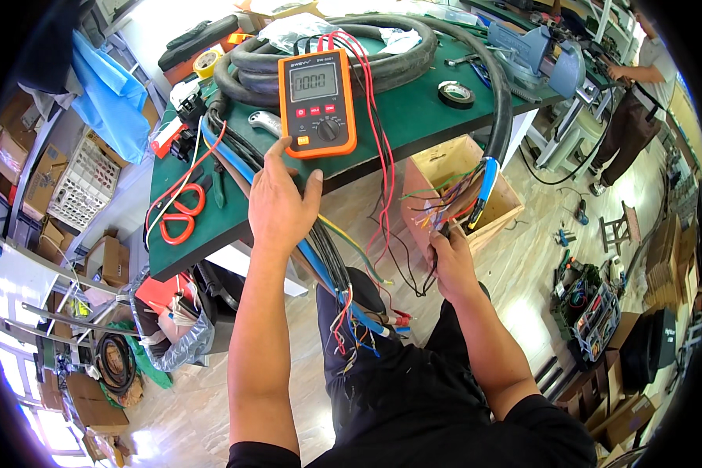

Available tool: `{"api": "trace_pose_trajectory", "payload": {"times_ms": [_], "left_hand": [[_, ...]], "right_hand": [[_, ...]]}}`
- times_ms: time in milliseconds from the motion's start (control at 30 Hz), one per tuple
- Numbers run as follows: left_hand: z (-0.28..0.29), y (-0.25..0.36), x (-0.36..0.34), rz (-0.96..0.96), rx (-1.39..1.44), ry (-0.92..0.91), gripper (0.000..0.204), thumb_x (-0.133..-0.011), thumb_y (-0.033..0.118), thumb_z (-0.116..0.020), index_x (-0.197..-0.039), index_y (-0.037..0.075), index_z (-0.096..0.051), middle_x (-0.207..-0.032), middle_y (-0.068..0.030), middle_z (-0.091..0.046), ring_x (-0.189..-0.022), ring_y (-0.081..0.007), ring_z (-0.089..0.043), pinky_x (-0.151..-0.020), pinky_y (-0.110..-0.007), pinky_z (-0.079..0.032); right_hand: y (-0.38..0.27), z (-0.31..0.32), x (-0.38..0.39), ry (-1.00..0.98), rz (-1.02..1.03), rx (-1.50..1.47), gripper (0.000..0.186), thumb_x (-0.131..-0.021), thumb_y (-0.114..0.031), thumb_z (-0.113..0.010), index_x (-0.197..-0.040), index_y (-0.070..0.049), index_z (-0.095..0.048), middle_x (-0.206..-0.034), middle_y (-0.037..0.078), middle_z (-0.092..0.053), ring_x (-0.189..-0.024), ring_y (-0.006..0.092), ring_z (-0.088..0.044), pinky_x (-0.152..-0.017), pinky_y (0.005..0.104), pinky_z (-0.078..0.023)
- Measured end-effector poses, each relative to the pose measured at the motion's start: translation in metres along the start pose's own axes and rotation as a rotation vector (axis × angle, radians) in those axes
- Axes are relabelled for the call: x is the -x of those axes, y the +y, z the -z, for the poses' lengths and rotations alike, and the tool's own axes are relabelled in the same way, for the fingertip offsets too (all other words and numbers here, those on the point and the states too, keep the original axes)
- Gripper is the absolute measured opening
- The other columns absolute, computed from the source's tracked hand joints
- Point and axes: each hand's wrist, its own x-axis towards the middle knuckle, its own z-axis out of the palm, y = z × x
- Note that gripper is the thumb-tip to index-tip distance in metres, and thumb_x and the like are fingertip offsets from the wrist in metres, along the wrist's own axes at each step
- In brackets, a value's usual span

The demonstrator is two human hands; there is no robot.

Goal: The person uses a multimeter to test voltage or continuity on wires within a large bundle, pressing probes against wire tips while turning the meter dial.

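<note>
An orange handheld test meter (317,101) with a lit grey screen and a rotary dial lies at the near edge of the green table. My left hand (279,204) reaches its lower left corner, index finger stretched to the yellow button and thumb apart, holding nothing. Red test leads (381,156) and black ones run from the meter's top. My right hand (454,265) is closed on a black test probe (444,231), beside the stripped coloured wires (443,204) of a thick black cable. Another bundle with a blue wire (310,256) hangs below my left hand, its bare ends over my lap.
Coiled black cable (246,66), black tape (455,94), red-handled scissors (181,212) and a blue vise (526,54) are on the table. A wooden box (495,204) stands beneath the hanging cable. At the right, another person (649,86) stands near a green stool (573,140).
</note>
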Motion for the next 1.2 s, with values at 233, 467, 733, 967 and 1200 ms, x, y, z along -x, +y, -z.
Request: {"api": "trace_pose_trajectory", "payload": {"times_ms": [233, 467, 733, 967, 1200], "left_hand": [[0.0, 0.001, 0.0, 0.019, -0.009, -0.006, 0.063, -0.083, 0.022, -0.071, -0.135, 0.004, -0.041, -0.087, -0.0133, -0.065, -0.09, -0.0316, -0.064, -0.086, -0.041, -0.047], [-0.001, -0.001, 0.001, 0.018, -0.005, 0.008, 0.062, -0.084, 0.023, -0.07, -0.136, 0.005, -0.041, -0.089, -0.0132, -0.065, -0.089, -0.0316, -0.063, -0.086, -0.041, -0.047], [-0.002, 0.001, 0.0, 0.021, 0.018, 0.02, 0.062, -0.083, 0.021, -0.07, -0.136, 0.005, -0.042, -0.089, -0.0131, -0.065, -0.09, -0.0318, -0.063, -0.086, -0.041, -0.047], [-0.011, -0.004, 0.001, -0.004, -0.024, 0.01, 0.064, -0.085, 0.026, -0.069, -0.137, 0.004, -0.04, -0.092, -0.0152, -0.067, -0.089, -0.0348, -0.064, -0.081, -0.044, -0.049], [-0.018, -0.008, -0.003, -0.093, 0.027, 0.009, 0.069, -0.088, 0.035, -0.071, -0.137, -0.002, -0.039, -0.13, -0.018, -0.058, -0.105, -0.0247, -0.066, -0.091, -0.037, -0.048]], "right_hand": [[-0.005, -0.003, 0.002, -0.021, 0.018, -0.002, 0.019, -0.096, -0.018, -0.052, -0.085, -0.003, -0.052, -0.063, 0.001, -0.048, -0.048, 0.0085, -0.042, -0.043, 0.025, -0.031], [-0.005, -0.001, 0.003, -0.017, -0.015, 0.007, 0.019, -0.096, -0.018, -0.052, -0.084, -0.003, -0.052, -0.063, 0.001, -0.048, -0.048, 0.0084, -0.042, -0.043, 0.0248, -0.032], [0.005, 0.006, -0.005, -0.065, 0.018, 0.013, 0.015, -0.096, -0.016, -0.051, -0.108, -0.006, -0.049, -0.065, -0.002, -0.047, -0.049, 0.0074, -0.042, -0.042, 0.0228, -0.032], [0.0, 0.005, 0.001, -0.006, 0.0, 0.068, 0.023, -0.095, -0.018, -0.052, -0.114, -0.006, -0.051, -0.068, -0.002, -0.048, -0.05, 0.0066, -0.042, -0.043, 0.0214, -0.033], [-0.001, 0.013, 0.0, 0.03, 0.016, 0.108, 0.024, -0.091, -0.024, -0.058, -0.084, -0.002, -0.059, -0.062, 0.001, -0.051, -0.052, 0.0104, -0.047, -0.048, 0.0284, -0.035]]}}
